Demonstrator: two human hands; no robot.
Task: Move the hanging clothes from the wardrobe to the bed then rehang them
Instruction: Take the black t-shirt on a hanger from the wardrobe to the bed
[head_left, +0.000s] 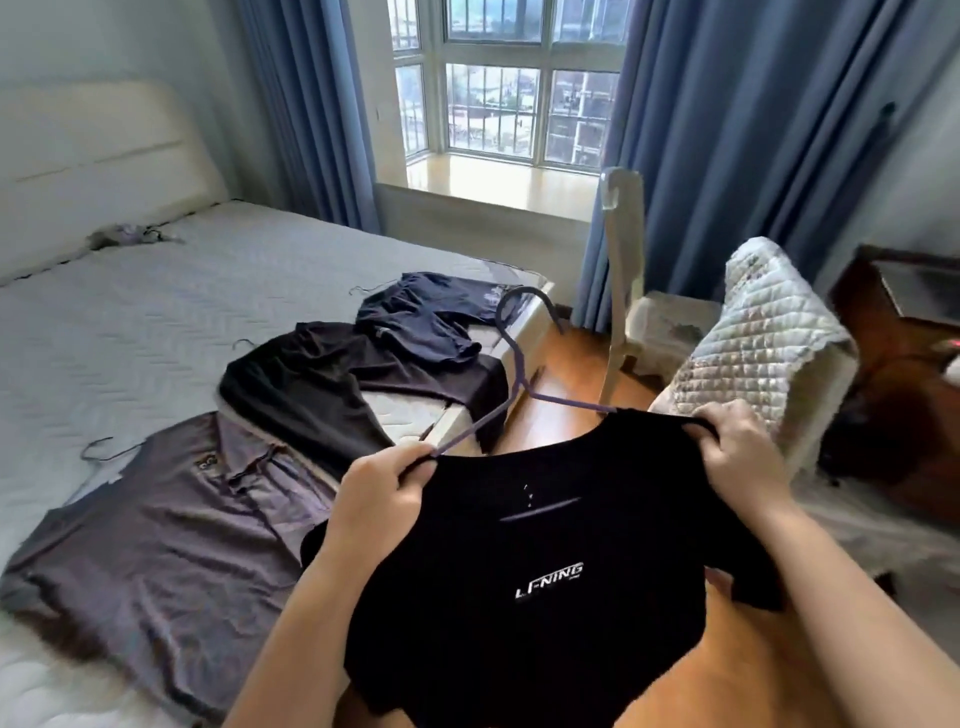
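Observation:
I hold a black T-shirt (540, 597) with white lettering up in front of me, over the floor beside the bed. My left hand (379, 493) pinches its left shoulder together with an arm of a purple hanger (514, 364), whose hook points up and away. My right hand (743, 452) grips the right shoulder of the shirt. Three garments lie on the bed (130, 332), each with a thin hanger hook showing: a grey shirt (171, 535) nearest, a black one (311, 384) in the middle, a navy one (431, 317) farthest.
A pale headboard (93, 166) stands at the left. A small crumpled item (124, 234) lies near it. A chair (639, 312) and a quilted cover (758, 343) stand to the right, a dark wooden cabinet (904, 374) beyond. Blue curtains (737, 130) flank the window (498, 88).

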